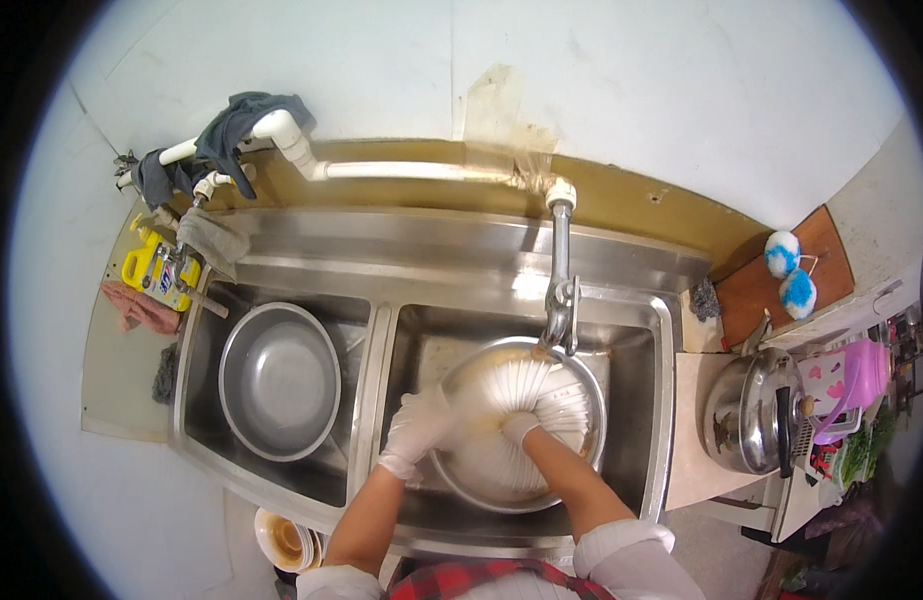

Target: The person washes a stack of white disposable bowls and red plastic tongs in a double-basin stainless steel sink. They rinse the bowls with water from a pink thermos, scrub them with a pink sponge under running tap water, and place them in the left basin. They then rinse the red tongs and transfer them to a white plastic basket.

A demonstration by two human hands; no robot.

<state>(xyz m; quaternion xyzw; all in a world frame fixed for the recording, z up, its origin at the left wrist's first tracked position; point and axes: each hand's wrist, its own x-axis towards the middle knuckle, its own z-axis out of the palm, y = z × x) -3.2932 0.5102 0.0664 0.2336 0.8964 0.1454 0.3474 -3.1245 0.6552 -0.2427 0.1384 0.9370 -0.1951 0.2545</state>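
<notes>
A round metal basin (601,420) sits in the right sink bowl. Inside it, many white dishes (518,384), plates or shallow bowls, stand on edge in a curved, fanned row. My left hand (420,426), in a thin whitish glove, is motion-blurred at the basin's left side; its fingers cannot be made out. My right hand (520,427), gloved as well, reaches into the middle of the basin against the dishes, its fingertips hidden. The spout of a metal faucet (559,300) comes down over the basin's far rim.
A grey metal basin (281,382) occupies the left sink bowl. Yellow detergent bottle (158,270) and pink cloth (140,307) lie at the left. At right stand a steel kettle (750,409) and pink jug (863,375). Stacked bowls (285,540) are low at front left.
</notes>
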